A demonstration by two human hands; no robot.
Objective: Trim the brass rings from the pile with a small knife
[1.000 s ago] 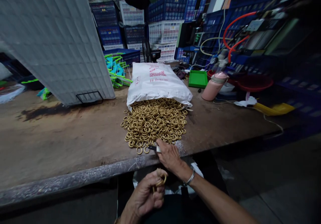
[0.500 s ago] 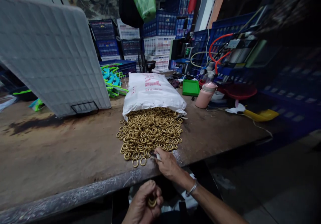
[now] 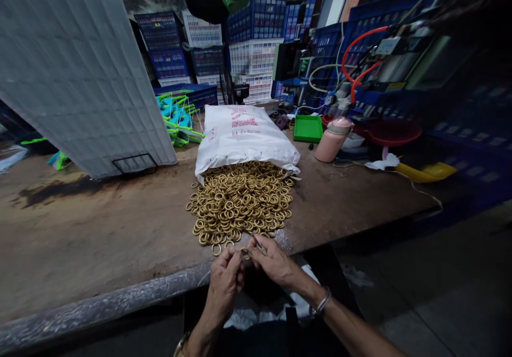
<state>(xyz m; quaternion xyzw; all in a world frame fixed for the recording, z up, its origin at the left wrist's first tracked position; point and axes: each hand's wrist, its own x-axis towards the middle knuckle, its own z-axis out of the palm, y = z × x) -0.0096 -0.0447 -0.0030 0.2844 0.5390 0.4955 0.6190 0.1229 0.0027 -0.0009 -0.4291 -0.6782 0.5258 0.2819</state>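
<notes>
Both hands meet in front of the table's near edge, close to a heap of brass-coloured rings (image 3: 240,199). My left hand (image 3: 224,279) is closed, its thumb and fingers pinching one or more rings (image 3: 245,252) between the two hands. Beside it, my right hand (image 3: 278,263) is closed around a slim tool (image 3: 259,244) pointing up and left; its exact kind is hard to make out. The right fingertips come up against the ring. A white printed sack (image 3: 248,135) lies behind the heap, its open mouth facing me, with rings spilling out.
A tall grey-white quilted panel (image 3: 88,79) stands on the wooden table (image 3: 120,229) at left. Right of the sack are a green tray (image 3: 308,128), a pink bottle (image 3: 334,141) and a yellow scoop (image 3: 430,172). Stacked crates (image 3: 256,57) fill the back.
My left hand has risen from below the table edge with its ring to meet the right hand. The right hand has drawn slightly off the heap, its tool now angled upward. The view has tilted down.
</notes>
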